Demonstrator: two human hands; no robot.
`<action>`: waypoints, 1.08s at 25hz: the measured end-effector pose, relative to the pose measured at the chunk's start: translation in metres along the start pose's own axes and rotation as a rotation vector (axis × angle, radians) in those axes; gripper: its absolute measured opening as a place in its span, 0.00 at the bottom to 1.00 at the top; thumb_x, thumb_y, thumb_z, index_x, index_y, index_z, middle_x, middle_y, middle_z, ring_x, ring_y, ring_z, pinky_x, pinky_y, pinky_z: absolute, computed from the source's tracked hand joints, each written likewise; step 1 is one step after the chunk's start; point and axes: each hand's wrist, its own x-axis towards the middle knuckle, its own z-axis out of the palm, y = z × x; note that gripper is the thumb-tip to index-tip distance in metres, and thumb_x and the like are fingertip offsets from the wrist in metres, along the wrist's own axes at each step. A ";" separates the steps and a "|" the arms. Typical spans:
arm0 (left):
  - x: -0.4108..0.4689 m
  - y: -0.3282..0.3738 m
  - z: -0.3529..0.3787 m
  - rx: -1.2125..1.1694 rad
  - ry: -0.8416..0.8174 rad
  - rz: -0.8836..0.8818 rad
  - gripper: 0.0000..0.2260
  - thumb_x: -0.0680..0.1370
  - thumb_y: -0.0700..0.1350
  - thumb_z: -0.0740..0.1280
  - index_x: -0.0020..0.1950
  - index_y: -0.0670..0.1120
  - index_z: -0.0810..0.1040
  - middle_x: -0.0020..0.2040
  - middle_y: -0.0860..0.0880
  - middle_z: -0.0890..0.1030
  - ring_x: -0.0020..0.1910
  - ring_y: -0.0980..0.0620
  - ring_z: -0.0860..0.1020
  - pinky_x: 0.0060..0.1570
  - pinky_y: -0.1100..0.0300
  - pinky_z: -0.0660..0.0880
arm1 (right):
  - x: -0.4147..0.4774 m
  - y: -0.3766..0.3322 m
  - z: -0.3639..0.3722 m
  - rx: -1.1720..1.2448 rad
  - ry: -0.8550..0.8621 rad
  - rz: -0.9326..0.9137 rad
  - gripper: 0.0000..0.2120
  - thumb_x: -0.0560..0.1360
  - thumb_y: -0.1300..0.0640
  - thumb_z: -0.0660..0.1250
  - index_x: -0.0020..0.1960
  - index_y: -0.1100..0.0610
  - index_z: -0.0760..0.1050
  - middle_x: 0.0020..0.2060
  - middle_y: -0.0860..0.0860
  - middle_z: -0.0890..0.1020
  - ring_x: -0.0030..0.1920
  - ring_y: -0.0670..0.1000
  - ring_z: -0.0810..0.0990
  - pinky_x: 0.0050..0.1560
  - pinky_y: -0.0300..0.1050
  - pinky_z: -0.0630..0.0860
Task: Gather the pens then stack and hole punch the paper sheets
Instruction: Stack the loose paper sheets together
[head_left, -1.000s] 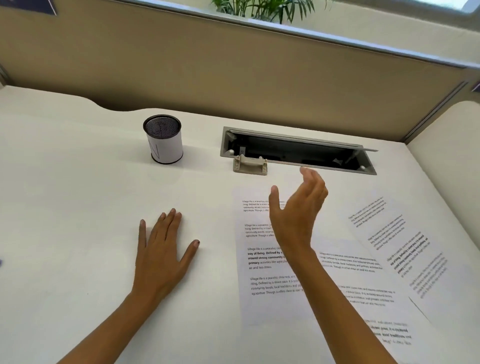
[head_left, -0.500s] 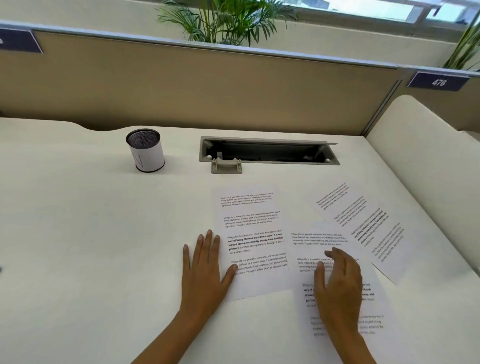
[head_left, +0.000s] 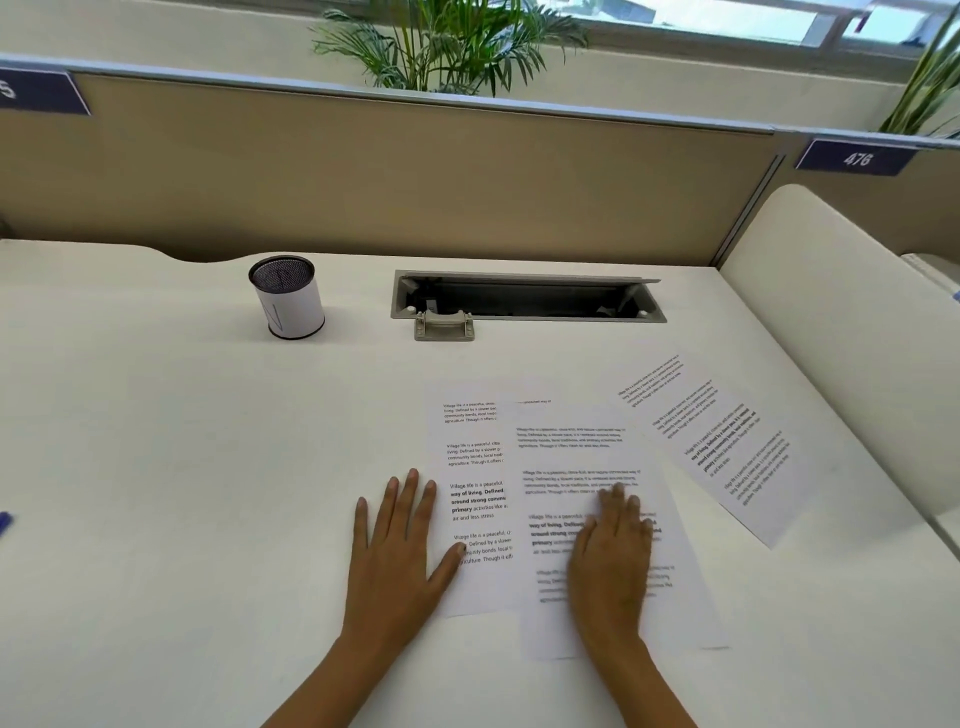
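Three printed paper sheets lie on the white desk. My left hand rests flat at the left edge of the left sheet, thumb on the paper. My right hand lies flat, fingers together, on the middle sheet, which overlaps the left sheet's right side. A third sheet lies tilted to the right, apart from both hands. A beige hole punch sits at the back. A mesh pen cup with a white wrap stands at the back left. No pens show in it.
An open grey cable tray is sunk into the desk behind the punch. A tan partition closes the back, a cream side panel the right. A small blue object shows at the left edge.
My right hand came down from the air onto the middle sheet and slid it left over the left sheet. My left hand moved right to the left sheet's edge.
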 end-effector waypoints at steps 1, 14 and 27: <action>0.000 0.000 0.000 0.002 -0.001 0.003 0.33 0.77 0.66 0.45 0.76 0.49 0.59 0.77 0.49 0.58 0.76 0.50 0.55 0.72 0.44 0.49 | -0.001 -0.012 0.005 0.005 -0.011 -0.016 0.22 0.78 0.59 0.51 0.66 0.68 0.70 0.66 0.64 0.74 0.66 0.65 0.73 0.68 0.62 0.66; 0.000 0.004 -0.002 0.012 0.031 -0.018 0.40 0.74 0.71 0.47 0.77 0.45 0.56 0.78 0.51 0.57 0.77 0.52 0.54 0.74 0.46 0.47 | 0.031 -0.044 0.003 0.317 -0.133 -0.110 0.29 0.78 0.49 0.44 0.71 0.64 0.65 0.72 0.58 0.67 0.74 0.57 0.63 0.75 0.46 0.52; 0.001 0.001 0.002 -0.012 0.036 0.008 0.33 0.78 0.65 0.48 0.77 0.47 0.58 0.77 0.50 0.58 0.76 0.50 0.56 0.73 0.45 0.48 | 0.058 0.074 -0.006 0.025 0.085 0.185 0.24 0.77 0.57 0.50 0.64 0.69 0.72 0.63 0.66 0.75 0.66 0.63 0.73 0.73 0.57 0.57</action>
